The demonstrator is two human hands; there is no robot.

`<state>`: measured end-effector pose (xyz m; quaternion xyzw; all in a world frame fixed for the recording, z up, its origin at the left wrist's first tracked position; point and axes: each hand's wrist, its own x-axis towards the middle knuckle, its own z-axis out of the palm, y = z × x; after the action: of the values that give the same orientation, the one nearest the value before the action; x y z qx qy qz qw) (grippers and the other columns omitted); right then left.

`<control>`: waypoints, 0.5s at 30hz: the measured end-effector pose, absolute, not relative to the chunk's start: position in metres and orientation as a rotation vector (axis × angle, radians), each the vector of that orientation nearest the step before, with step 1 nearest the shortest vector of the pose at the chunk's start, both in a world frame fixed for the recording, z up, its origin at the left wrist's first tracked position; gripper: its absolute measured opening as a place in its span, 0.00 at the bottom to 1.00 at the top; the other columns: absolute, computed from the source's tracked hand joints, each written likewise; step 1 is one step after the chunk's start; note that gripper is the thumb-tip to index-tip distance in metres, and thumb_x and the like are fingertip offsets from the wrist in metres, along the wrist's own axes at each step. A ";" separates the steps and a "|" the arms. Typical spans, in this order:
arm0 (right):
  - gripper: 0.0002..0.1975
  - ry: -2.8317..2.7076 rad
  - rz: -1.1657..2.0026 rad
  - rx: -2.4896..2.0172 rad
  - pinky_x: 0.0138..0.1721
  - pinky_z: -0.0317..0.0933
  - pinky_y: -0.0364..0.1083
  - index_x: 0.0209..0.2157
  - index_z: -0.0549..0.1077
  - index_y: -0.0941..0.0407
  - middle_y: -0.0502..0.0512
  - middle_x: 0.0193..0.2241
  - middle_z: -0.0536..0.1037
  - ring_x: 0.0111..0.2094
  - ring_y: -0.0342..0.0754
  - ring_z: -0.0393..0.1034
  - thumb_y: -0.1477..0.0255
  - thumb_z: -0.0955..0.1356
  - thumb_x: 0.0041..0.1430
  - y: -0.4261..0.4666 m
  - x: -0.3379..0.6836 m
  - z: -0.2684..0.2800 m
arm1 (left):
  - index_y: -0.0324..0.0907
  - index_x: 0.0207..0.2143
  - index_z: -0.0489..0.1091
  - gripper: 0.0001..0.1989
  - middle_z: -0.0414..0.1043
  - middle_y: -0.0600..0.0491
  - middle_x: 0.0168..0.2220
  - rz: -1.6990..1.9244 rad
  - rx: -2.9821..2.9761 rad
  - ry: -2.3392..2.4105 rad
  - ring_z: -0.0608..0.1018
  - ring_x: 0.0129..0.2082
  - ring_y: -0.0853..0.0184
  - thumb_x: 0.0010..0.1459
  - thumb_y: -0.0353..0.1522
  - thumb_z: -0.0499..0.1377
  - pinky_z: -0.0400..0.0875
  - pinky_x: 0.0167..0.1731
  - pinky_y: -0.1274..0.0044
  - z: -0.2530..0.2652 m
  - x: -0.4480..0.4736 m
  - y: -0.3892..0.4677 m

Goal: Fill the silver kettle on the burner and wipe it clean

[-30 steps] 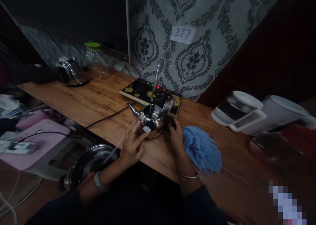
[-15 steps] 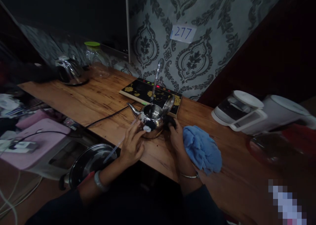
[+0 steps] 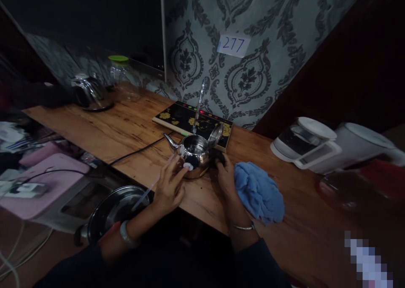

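A shiny metal teapot stands on the wooden counter with its hinged lid raised. Its spout points left, and a thin tap rises behind it. My right hand is closed around the teapot's black handle. My left hand is against the front left side of the pot, its fingertips at a small white round piece, perhaps a sticker. A dark patch shows on the metal just above that piece. Whether the piece still sticks to the pot is unclear.
Behind the teapot lies a black tea stove with gold flowers. A blue cloth is beside my right wrist. White-lidded jugs stand at right, a steel kettle and glass jar at left. Below sits a black basin.
At my left fingertips the white piece has tilted and looks narrower, and the dark patch above it now shows. My right hand stays on the handle; the teapot has hardly moved.
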<state>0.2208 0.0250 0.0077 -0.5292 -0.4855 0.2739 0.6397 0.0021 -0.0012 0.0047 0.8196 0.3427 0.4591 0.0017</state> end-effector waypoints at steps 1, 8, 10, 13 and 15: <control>0.12 -1.106 0.623 -1.210 0.46 0.62 0.49 0.40 0.75 0.54 0.52 0.37 0.78 0.42 0.50 0.70 0.68 0.64 0.56 0.025 0.221 0.008 | 0.51 0.66 0.54 0.39 0.50 0.42 0.68 1.436 2.574 1.074 0.61 0.64 0.49 0.54 0.21 0.57 0.63 0.57 0.52 0.004 0.002 -0.001; 0.14 -1.060 0.634 -1.204 0.48 0.63 0.51 0.43 0.76 0.54 0.54 0.39 0.80 0.43 0.52 0.71 0.68 0.66 0.56 0.025 0.217 0.010 | 0.50 0.66 0.55 0.38 0.51 0.42 0.67 1.444 2.571 1.083 0.61 0.64 0.49 0.54 0.21 0.57 0.63 0.57 0.52 0.004 0.001 -0.001; 0.14 -1.049 0.636 -1.205 0.48 0.63 0.51 0.42 0.76 0.54 0.54 0.39 0.80 0.43 0.52 0.71 0.68 0.66 0.56 0.025 0.217 0.010 | 0.50 0.66 0.54 0.38 0.51 0.42 0.68 1.441 2.575 1.075 0.61 0.65 0.49 0.54 0.21 0.57 0.63 0.57 0.53 0.003 0.001 -0.001; 0.13 -1.061 0.641 -1.210 0.47 0.63 0.49 0.41 0.76 0.54 0.53 0.39 0.79 0.42 0.51 0.71 0.67 0.66 0.55 0.025 0.217 0.010 | 0.50 0.66 0.54 0.38 0.50 0.42 0.68 1.442 2.574 1.073 0.61 0.64 0.49 0.54 0.21 0.57 0.64 0.57 0.53 0.003 0.001 -0.001; 0.12 -1.068 0.652 -1.199 0.46 0.63 0.48 0.40 0.76 0.55 0.53 0.38 0.79 0.42 0.51 0.70 0.67 0.66 0.56 0.024 0.216 0.011 | 0.50 0.66 0.54 0.39 0.49 0.42 0.68 1.452 2.569 1.074 0.61 0.64 0.49 0.54 0.21 0.57 0.64 0.57 0.53 0.002 0.001 -0.001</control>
<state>0.2163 0.0242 0.0114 -0.5273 -0.4697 0.2869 0.6474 0.0011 -0.0010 0.0024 0.8181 0.3419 0.4624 0.0006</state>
